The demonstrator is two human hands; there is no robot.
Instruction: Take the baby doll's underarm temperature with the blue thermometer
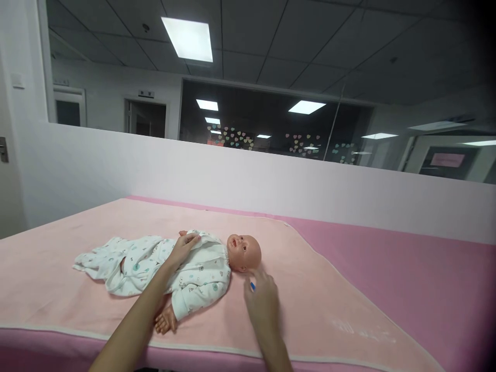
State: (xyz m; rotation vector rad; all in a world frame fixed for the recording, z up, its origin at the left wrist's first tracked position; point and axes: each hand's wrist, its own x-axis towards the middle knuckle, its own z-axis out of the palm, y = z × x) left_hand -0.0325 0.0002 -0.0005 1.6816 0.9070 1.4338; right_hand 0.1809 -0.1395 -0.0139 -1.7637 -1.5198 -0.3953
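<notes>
A baby doll (244, 250) in white patterned clothes (201, 274) lies on its back on a pale pink blanket (318, 310), head to the right. My left hand (184, 248) rests on the doll's chest, fingers curled over the clothing near the far shoulder. My right hand (261, 297) hovers just below the doll's head, fingers pinched on a small blue thing (252, 285) that I cannot make out.
The blanket covers a darker pink bed surface (426, 279) that runs right. A low white wall (271, 181) stands behind the bed, with glass panes above it. The bed's front edge (194, 351) is near me.
</notes>
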